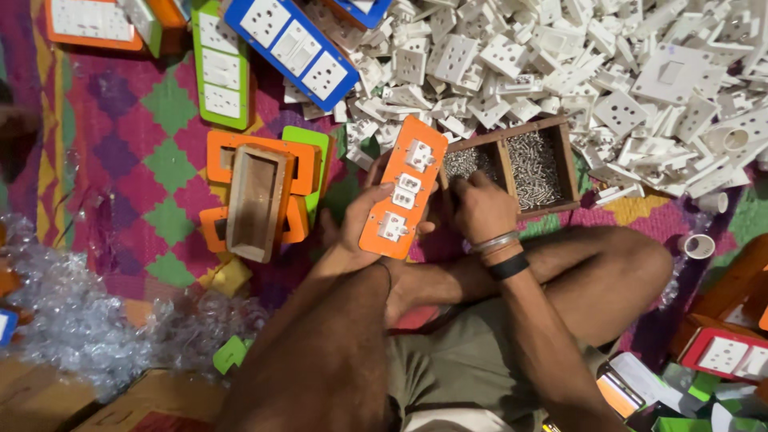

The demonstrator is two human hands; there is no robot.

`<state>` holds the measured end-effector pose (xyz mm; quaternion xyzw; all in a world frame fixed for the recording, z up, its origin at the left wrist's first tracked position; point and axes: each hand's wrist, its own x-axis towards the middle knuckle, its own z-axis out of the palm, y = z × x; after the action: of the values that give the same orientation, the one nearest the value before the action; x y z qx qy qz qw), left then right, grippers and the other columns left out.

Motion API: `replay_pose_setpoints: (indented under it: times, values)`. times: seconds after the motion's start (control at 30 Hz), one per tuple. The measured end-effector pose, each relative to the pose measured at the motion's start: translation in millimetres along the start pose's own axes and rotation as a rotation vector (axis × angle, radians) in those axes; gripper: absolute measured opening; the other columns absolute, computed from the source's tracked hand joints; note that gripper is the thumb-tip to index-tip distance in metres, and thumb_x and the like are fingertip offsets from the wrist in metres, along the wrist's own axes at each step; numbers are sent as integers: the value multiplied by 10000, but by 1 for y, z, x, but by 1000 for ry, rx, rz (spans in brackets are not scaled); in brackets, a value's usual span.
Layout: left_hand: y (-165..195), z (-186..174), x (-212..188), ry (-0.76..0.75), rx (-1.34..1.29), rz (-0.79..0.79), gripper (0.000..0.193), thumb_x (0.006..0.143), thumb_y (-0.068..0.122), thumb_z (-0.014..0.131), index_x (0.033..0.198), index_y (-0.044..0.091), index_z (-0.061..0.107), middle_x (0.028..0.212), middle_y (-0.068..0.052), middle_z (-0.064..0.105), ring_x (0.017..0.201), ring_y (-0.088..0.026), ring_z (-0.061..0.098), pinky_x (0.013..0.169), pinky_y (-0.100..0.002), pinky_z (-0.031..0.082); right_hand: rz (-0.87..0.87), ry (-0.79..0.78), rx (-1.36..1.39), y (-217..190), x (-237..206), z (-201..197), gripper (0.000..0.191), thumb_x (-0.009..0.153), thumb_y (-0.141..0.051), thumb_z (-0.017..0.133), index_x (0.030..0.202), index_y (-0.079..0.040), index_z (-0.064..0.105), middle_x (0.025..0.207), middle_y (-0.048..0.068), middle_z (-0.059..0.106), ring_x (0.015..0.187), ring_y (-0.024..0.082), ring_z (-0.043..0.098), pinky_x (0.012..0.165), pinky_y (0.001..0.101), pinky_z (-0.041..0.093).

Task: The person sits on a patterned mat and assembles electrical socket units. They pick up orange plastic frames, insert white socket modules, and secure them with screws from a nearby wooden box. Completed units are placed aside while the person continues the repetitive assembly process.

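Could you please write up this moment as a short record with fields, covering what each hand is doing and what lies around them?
Setting: person seated cross-legged on a patterned mat
Left hand: holds an orange switch plate carrying three white fittings, tilted
Right hand: reaches into the wooden tray, at its left compartment
Tray contents: small metal screws in both compartments
Behind the tray: heap of white plastic socket parts
Left of the hands: wooden box resting on orange frames
Top left: blue plate and green plate with white sockets
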<state>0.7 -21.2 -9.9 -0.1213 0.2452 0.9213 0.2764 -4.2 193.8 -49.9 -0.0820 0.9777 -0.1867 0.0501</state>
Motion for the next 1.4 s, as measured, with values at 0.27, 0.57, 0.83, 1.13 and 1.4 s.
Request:
replay_pose_setpoints:
  times: [0.27, 0.57, 0.83, 1.13, 1.4]
  values:
    - [-6, -16, -1, -72, -96, -59, 575, 1117, 222, 510, 1650, 98, 333, 1507, -248, 523, 1296, -366, 556, 976, -595, 593, 45, 121, 669, 10, 0, -22, 107, 883, -94, 791, 987, -72, 785, 877, 88, 721, 708, 211, 701, 611, 335, 545]
    - [-6, 2, 4, 13, 58, -75, 677, 1010, 178, 521, 1619, 228, 229, 1566, -135, 433, 1405, -338, 487, 864, -572, 611, 576, -86, 1734, -7, 12, -24, 115, 929, -56, 739, 1023, 11, 730, 805, 45, 696, 619, 57, 598, 429, 172, 340]
    - [-7, 2, 5, 32, 157, -66, 702, 1003, 188, 539, 1626, 213, 216, 1531, -155, 431, 1358, -326, 507, 838, -541, 617, 591, -62, 1738, -9, 11, -15, 95, 953, -88, 715, 992, 0, 717, 735, 40, 669, 523, 50, 516, 419, 180, 329]
    - [-10, -13, 1, 13, -117, -133, 555, 1043, 273, 527, 1552, 100, 388, 1388, -130, 584, 1257, -272, 595, 900, -594, 592, 328, 247, 1426, -35, 8, -12, 80, 991, -55, 702, 1034, 12, 713, 854, 5, 634, 649, 49, 542, 571, 194, 409]
    - [-9, -27, 2, -46, -247, -188, 544, 1071, 358, 508, 1487, 7, 486, 1326, -152, 644, 1195, -286, 639, 939, -596, 575, 106, 498, 972, -42, 8, -4, 165, 916, -52, 839, 952, 4, 688, 909, 25, 613, 756, 110, 542, 671, 244, 441]
